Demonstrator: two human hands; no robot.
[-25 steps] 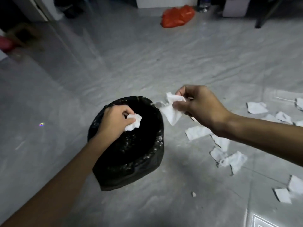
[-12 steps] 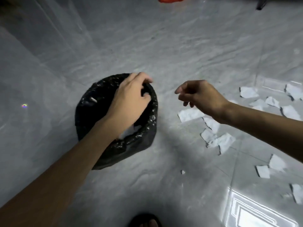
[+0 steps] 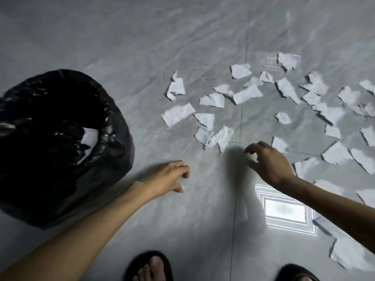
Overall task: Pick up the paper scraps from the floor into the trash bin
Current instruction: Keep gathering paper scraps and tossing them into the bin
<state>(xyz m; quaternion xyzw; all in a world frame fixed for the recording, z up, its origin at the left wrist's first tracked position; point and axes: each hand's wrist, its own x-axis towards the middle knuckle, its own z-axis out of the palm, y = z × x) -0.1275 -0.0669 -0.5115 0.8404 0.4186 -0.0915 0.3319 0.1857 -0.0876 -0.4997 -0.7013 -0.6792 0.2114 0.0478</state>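
Trash bin (image 3: 60, 155) left, paper scraps (image 3: 251, 94) scattered right on floor (image 3: 142, 37)

A room in a home, by its look: a glossy grey marble-patterned tile floor (image 3: 182, 47) with thin grout lines, a window's bright reflection (image 3: 285, 209) just below the right-hand fingers (image 3: 251, 151), a black-bagged trash bin (image 3: 60, 138) left of the left-hand fingers (image 3: 182, 171), and sandalled feet (image 3: 152, 266).
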